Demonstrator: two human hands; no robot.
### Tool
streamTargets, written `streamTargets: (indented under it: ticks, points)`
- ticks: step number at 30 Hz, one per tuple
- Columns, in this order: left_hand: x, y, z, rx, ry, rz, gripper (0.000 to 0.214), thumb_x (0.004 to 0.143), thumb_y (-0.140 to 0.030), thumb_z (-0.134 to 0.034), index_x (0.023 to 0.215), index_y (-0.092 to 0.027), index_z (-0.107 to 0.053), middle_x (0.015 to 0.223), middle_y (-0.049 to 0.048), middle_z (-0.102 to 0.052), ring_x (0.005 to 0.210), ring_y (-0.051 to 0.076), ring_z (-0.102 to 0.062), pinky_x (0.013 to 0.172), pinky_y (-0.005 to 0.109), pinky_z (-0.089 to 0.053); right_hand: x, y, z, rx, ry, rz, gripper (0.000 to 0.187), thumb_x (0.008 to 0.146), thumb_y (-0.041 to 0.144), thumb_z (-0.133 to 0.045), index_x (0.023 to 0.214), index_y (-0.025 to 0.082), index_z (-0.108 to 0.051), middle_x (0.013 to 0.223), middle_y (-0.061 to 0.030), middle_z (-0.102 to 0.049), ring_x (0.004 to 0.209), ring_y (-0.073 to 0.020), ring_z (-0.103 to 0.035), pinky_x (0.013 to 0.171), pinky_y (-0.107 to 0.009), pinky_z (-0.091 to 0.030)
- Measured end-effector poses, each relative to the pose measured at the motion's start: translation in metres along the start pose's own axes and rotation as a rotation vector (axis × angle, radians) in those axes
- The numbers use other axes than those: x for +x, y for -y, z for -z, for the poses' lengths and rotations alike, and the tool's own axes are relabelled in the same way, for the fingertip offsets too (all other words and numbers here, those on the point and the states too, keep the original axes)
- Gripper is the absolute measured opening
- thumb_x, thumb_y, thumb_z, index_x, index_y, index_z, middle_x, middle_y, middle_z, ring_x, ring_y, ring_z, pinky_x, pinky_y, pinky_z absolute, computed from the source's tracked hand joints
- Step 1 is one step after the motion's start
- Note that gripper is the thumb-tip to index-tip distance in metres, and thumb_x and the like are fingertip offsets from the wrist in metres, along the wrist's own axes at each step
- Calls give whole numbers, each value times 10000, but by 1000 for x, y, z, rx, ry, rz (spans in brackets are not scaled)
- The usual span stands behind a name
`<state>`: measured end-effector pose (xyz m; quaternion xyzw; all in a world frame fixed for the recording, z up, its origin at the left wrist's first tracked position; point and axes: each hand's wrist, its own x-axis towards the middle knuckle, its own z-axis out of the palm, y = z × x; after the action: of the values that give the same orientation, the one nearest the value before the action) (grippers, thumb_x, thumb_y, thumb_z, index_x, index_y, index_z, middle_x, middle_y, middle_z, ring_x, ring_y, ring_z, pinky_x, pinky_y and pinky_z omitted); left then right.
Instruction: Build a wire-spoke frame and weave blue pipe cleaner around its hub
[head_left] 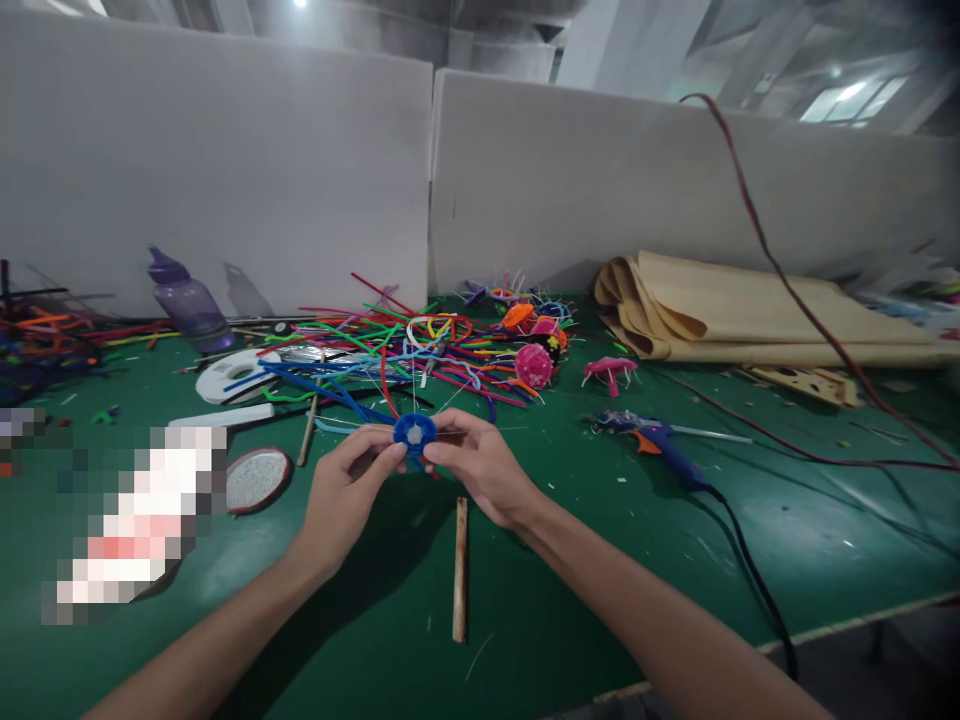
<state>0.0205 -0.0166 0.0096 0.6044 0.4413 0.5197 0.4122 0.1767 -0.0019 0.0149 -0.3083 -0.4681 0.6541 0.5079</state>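
Note:
Between both hands, above the green table, I hold a small blue pipe-cleaner disc (415, 434) with a pale centre and thin clear strands sticking out around it. My left hand (358, 468) is closed, thumb and fingers pinching the disc's left edge. On the opposite edge, my right hand (474, 455) is closed in a similar pinch. A bit of red shows under the disc. Below the hands a flat wooden stick (460, 570) lies on the table. Behind them spreads a heap of coloured pipe cleaners (375, 345).
A blue glue gun (671, 450) with a black cord lies to the right. Pink pipe-cleaner pieces (534, 366), rolled brown paper (720, 310) and a purple bottle (187, 300) stand or lie at the back. Left are a white spool (214, 378) and a round dish (257, 480).

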Motion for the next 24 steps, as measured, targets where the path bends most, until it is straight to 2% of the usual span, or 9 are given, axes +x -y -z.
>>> streamTargets:
  ticks: [5,9,14,24]
  points:
    - [-1,3,0,-28,9,71,129,775,-301,-590,816,-187,-635,779,3,-607,663,121,-524,602,219,-409,0,-3,0,-73,-10,10,248,592,199,-737,790,171,-589,769,6,-597,654,-95,-526,572,-227,-436]
    - [0,6,0,-121,59,102,149,773,-296,-595,864,-181,-620,772,2,-615,635,118,-539,565,227,-404,0,-3,0,-182,-39,39,213,605,248,-732,718,159,-575,734,19,-564,617,-88,-514,572,-230,-423]
    - [3,7,2,-97,68,105,147,756,-298,-611,803,-163,-645,741,12,-623,612,122,-547,535,228,-381,1,-4,1,-259,21,44,192,659,306,-690,708,157,-580,731,16,-535,599,-87,-486,536,-227,-407]
    - [5,7,1,-118,94,97,149,751,-298,-613,772,-158,-659,759,28,-620,635,137,-547,561,240,-388,-3,-13,-3,-288,-82,17,205,709,349,-641,764,182,-534,639,37,-530,463,-68,-420,447,-220,-333]
